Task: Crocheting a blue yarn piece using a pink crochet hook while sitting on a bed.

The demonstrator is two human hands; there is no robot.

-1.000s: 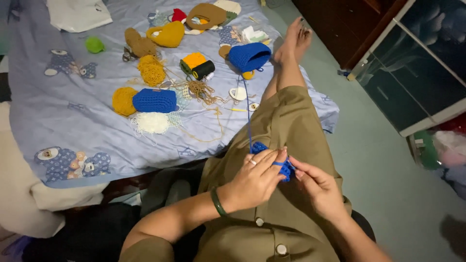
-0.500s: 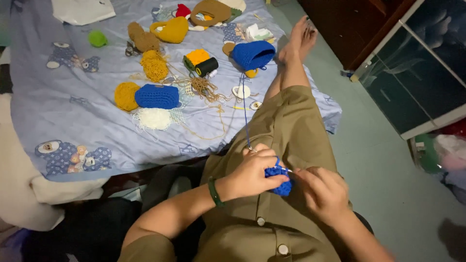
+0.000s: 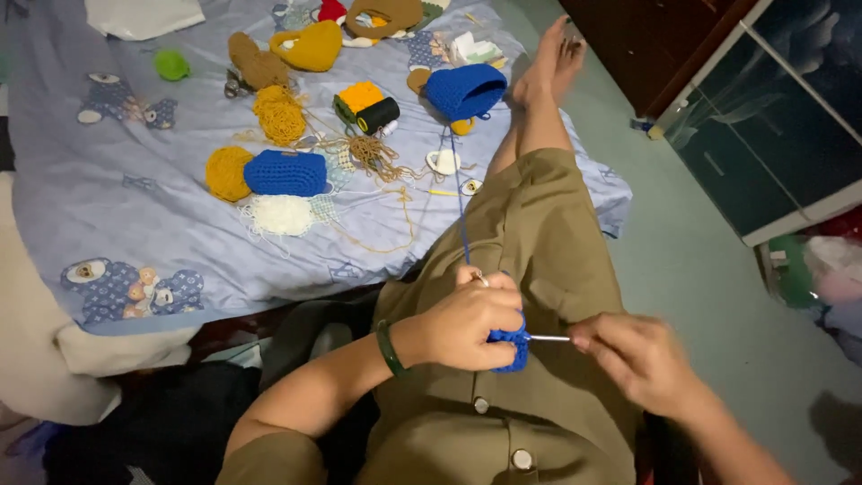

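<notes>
Over the lap, the left hand (image 3: 467,323) closes around a small blue crochet piece (image 3: 510,348), while the right hand (image 3: 639,359), now drawn out to the side, pinches a thin crochet hook (image 3: 548,339) still caught in it, so a stitch looks mid-pull. Blue yarn (image 3: 460,207) runs up to the bed (image 3: 108,216), among a blue crocheted pouch (image 3: 285,172) and yellow yarn (image 3: 279,114).

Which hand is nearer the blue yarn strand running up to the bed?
Left. The left hand touches the blue yarn strand where it comes down; the right hand is off to the side, holding the crochet hook.
</notes>
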